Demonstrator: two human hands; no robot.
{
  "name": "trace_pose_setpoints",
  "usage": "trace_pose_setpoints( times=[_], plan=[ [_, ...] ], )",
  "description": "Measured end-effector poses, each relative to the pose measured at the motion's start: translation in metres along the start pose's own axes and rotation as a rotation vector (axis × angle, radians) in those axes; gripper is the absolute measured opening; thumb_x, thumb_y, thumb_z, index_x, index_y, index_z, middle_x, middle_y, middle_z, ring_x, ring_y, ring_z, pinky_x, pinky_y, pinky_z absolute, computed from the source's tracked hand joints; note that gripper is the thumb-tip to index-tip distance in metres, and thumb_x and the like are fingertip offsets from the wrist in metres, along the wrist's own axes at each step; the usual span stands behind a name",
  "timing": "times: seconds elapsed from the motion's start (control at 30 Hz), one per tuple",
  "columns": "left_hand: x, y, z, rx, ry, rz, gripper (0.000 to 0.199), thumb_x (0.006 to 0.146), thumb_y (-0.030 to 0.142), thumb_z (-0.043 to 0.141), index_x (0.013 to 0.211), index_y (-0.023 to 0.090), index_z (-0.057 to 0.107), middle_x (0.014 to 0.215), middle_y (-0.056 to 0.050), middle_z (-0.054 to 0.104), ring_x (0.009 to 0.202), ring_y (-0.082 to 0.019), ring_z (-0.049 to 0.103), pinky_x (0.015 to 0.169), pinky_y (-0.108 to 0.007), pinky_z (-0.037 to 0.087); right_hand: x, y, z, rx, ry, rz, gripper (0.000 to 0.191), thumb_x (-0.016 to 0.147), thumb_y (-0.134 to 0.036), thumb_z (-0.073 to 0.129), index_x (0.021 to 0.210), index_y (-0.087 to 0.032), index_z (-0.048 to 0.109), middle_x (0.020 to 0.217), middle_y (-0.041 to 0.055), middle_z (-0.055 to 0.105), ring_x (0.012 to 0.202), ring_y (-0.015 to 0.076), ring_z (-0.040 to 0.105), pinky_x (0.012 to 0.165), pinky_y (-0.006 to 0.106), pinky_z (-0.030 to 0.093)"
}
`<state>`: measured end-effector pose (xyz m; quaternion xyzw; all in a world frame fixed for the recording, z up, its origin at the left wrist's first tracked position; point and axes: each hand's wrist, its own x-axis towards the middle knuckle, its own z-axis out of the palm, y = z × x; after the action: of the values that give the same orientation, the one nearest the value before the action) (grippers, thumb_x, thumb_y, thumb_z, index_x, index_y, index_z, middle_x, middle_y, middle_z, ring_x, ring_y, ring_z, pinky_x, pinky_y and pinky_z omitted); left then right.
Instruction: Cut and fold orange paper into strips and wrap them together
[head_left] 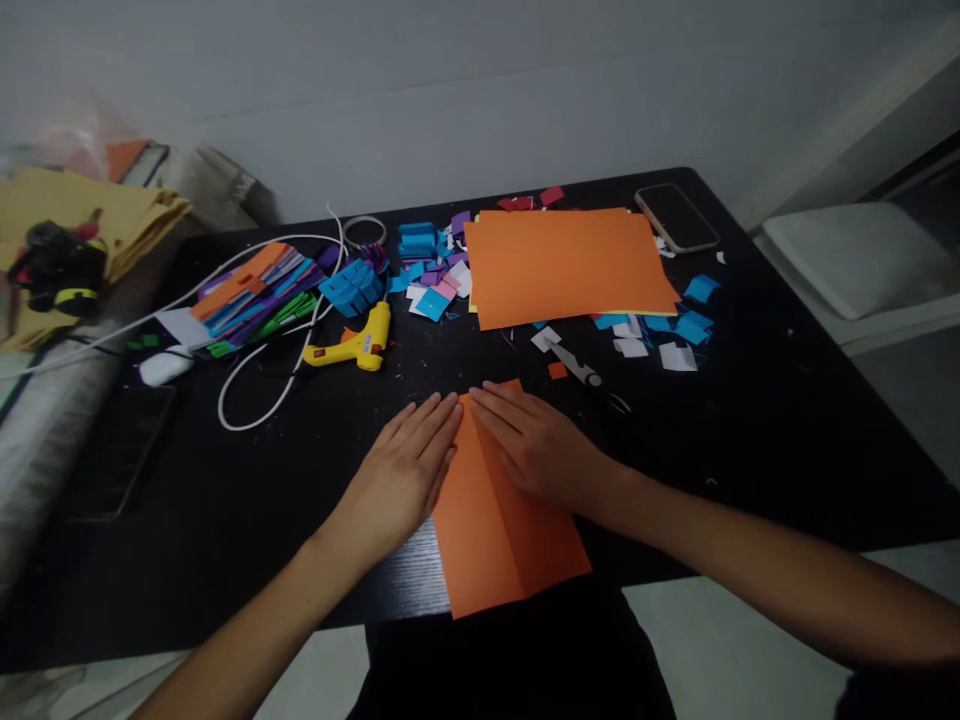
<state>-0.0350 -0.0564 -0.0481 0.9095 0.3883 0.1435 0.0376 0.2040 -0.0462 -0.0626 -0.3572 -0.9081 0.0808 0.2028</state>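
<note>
An orange sheet of paper (480, 540) lies at the table's front edge, with a fold line running down its middle and its right half angled slightly. My left hand (409, 465) rests on its upper left edge, fingers stretched out and flat. My right hand (540, 445) lies over the upper right part, fingers also extended and touching the paper near the crease. Both sets of fingertips nearly meet at the sheet's far end, covering part of it. Just beyond my right hand are scissors (577, 365) and a small orange scrap (557, 371).
An orange paper stack (566, 265) lies at the back, a phone (679, 217) to its right. Blue scraps (694, 327) lie around. Left are a yellow glue gun (360, 342), folded paper strips (259, 290), a white cable (247, 427) and a dark phone-like slab (124, 455).
</note>
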Motion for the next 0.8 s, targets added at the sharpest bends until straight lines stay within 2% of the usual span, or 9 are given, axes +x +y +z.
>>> trace_pose_setpoints(
  times=[0.1, 0.33, 0.57, 0.8],
  plan=[
    [-0.001, 0.001, -0.001, 0.016, -0.008, 0.012, 0.048, 0.106, 0.017, 0.047, 0.154, 0.011, 0.049, 0.157, -0.016, 0.055, 0.146, -0.031, 0.053, 0.118, -0.055, 0.049, 0.000, -0.001, -0.001, 0.001, 0.002, -0.002, 0.053, 0.097, -0.005, 0.042, 0.147, 0.004, 0.054, 0.154, 0.0237, 0.056, 0.148, 0.0335, 0.049, 0.119, 0.050, 0.049],
    [-0.001, 0.003, -0.004, 0.019, -0.079, 0.005, 0.058, 0.107, 0.036, 0.051, 0.157, 0.007, 0.045, 0.160, -0.019, 0.050, 0.149, -0.033, 0.048, 0.121, -0.057, 0.045, 0.000, -0.003, -0.003, 0.006, 0.011, -0.013, 0.050, 0.099, -0.007, 0.040, 0.146, 0.003, 0.056, 0.152, 0.0224, 0.059, 0.146, 0.0328, 0.052, 0.118, 0.050, 0.051],
    [-0.001, 0.008, -0.004, 0.008, -0.085, -0.029, 0.057, 0.107, 0.037, 0.050, 0.158, 0.012, 0.045, 0.160, -0.017, 0.050, 0.150, -0.033, 0.048, 0.123, -0.057, 0.042, 0.000, -0.005, -0.001, 0.014, -0.001, 0.021, 0.051, 0.099, -0.007, 0.041, 0.147, -0.002, 0.057, 0.152, 0.0205, 0.059, 0.146, 0.0319, 0.052, 0.118, 0.052, 0.050],
    [-0.002, 0.012, -0.003, 0.002, -0.076, -0.047, 0.057, 0.107, 0.035, 0.050, 0.157, 0.009, 0.046, 0.161, -0.018, 0.049, 0.149, -0.033, 0.048, 0.124, -0.057, 0.042, 0.000, -0.008, 0.001, 0.023, -0.006, 0.048, 0.053, 0.098, -0.006, 0.041, 0.148, -0.003, 0.057, 0.152, 0.0207, 0.059, 0.146, 0.0316, 0.052, 0.119, 0.052, 0.049]
  ],
)
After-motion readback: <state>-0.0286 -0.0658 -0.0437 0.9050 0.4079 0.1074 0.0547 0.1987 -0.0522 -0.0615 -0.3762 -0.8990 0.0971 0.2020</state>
